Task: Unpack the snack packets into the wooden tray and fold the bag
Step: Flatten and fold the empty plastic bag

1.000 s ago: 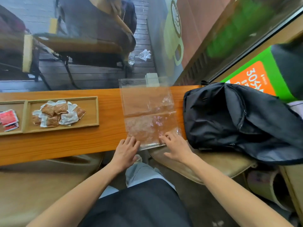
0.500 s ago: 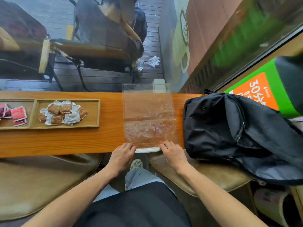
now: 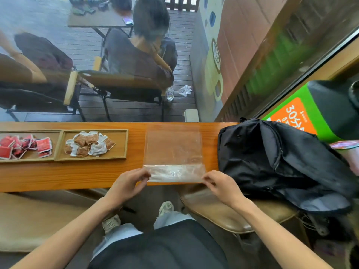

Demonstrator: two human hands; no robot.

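Folded over since half a second ago, the near edge of the clear plastic bag (image 3: 172, 148) now lies doubled as a narrow band along the front of the wooden bench (image 3: 77, 173), where both hands have shifted from pressing flat to pinching. Largest on the bench is a black backpack (image 3: 272, 162), slumped at the right and just beside the bag. Left of the bag sits the two-compartment wooden tray (image 3: 62, 159), its right compartment holding brown snack packets (image 3: 89, 143) and its left one red packets (image 3: 23, 146). At the bag's folded band, the left hand (image 3: 128, 184) pinches the left corner between thumb and fingers, and the right hand (image 3: 221, 184) pinches the right corner likewise.
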